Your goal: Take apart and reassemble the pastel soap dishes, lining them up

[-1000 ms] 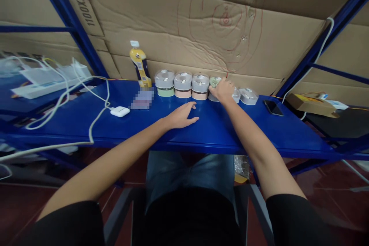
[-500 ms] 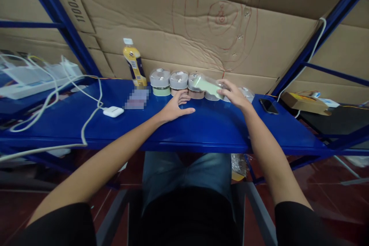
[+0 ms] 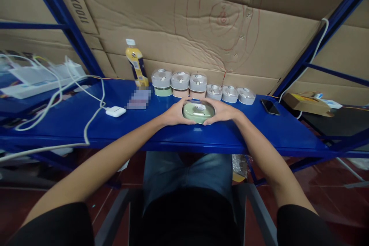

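Observation:
Between my two hands is a rounded green lidded box (image 3: 198, 112), resembling a small lunch box, with a clear cover and a pale label on top. It is level, at or just over the blue tabletop; I cannot tell if it touches. My left hand (image 3: 176, 112) wraps its left end, thumb along the near side. Around the right end curls my right hand (image 3: 220, 111). Just behind stand stacked pairs of similar boxes: grey on green (image 3: 163, 91), grey on pinkish (image 3: 180, 93) and another grey on pinkish (image 3: 197, 94). Single grey boxes (image 3: 230, 94) continue the row rightward.
A yellow drink bottle (image 3: 136, 61), a blurred-out card (image 3: 138, 99) and a white earphone case (image 3: 115, 111) are left of the boxes. White cables (image 3: 86, 123) run over the left side. A phone (image 3: 270, 107) lies at right, an open carton (image 3: 307, 104) beyond. Cardboard (image 3: 150, 19) backs the table.
The green box, tilted in my right hand over the row before, has come down toward me and left and is level. My left hand, open before, now grips it too.

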### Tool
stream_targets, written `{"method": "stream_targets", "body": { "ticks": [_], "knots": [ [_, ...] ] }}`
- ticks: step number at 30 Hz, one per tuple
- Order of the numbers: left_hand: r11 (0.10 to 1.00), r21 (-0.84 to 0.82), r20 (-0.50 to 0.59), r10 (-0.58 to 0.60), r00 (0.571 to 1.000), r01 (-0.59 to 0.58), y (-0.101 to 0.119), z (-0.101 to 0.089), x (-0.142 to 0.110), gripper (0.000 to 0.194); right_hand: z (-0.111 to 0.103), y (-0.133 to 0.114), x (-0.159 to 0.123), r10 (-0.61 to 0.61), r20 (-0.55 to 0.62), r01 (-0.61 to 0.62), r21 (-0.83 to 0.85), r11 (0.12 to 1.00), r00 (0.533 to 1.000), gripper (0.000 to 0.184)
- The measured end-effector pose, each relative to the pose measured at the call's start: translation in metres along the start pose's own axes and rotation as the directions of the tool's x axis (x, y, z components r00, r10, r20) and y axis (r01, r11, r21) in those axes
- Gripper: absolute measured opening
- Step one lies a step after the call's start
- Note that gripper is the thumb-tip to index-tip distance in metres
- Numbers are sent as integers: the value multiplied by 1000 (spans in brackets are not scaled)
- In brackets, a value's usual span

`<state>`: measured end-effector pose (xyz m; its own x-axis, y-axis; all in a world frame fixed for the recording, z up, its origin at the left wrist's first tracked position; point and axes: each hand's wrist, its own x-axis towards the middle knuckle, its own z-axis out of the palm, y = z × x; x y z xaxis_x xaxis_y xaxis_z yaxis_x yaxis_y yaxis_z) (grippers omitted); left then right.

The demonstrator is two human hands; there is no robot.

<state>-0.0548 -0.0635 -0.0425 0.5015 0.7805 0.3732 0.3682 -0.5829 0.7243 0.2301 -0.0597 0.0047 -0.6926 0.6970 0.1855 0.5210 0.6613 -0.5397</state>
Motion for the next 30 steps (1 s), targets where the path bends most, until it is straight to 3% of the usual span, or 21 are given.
{"method": "stream_targets", "body": {
  "ticks": [4,8,12,14,22,26,30],
  "knots": [
    [998,47,18,31,999,-31,1,1,-1,120,20,-10,6,-71,-117,54,-143,988,991,113],
    [992,109,34,61,998,-64,2,-4,-2,117,11,-4,0,-32,-215,-1,-149,989,976,100],
    [969,206,126,109,986,-133,4,-6,-4,71,-13,13,-16,136,-341,-182,-105,978,930,89],
    [962,231,141,116,983,-146,6,-5,-5,59,-21,20,-23,189,-368,-235,-83,969,911,86],
    [962,226,54,144,988,-153,2,-10,-3,55,-24,26,-26,189,-337,-210,-25,977,922,98],
    [968,247,-72,65,995,-45,-10,-30,0,61,-30,31,-28,264,-297,-286,-32,958,918,102],
    [949,307,-120,-42,992,77,-27,-47,3,61,-34,38,-31,343,-199,-362,-64,930,918,104]
  ]
}}
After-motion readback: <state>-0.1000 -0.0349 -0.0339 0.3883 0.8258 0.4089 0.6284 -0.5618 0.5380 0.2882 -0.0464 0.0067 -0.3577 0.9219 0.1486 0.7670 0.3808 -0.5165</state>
